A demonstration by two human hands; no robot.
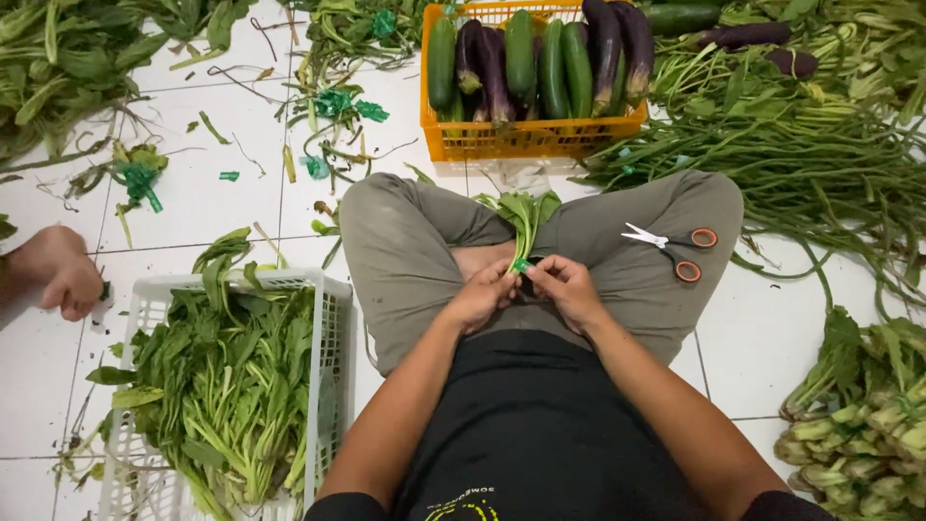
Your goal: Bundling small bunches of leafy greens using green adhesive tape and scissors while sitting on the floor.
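Over the crossed legs of a person seated on the tiled floor (pixel 217 207), the left hand (pixel 479 294) and right hand (pixel 568 287) pinched a light, floppy leafy bunch (pixel 524 220) at its green-taped stems, seemingly the firmest place to grasp.

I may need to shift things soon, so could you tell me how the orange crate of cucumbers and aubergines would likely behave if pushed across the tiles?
The orange crate is packed full of cucumbers and aubergines, so it is probably heavy for its size. On the smooth white floor tiles its flat base should slide rather than tip. The vegetables stand upright and tight, so they seem unlikely to roll.
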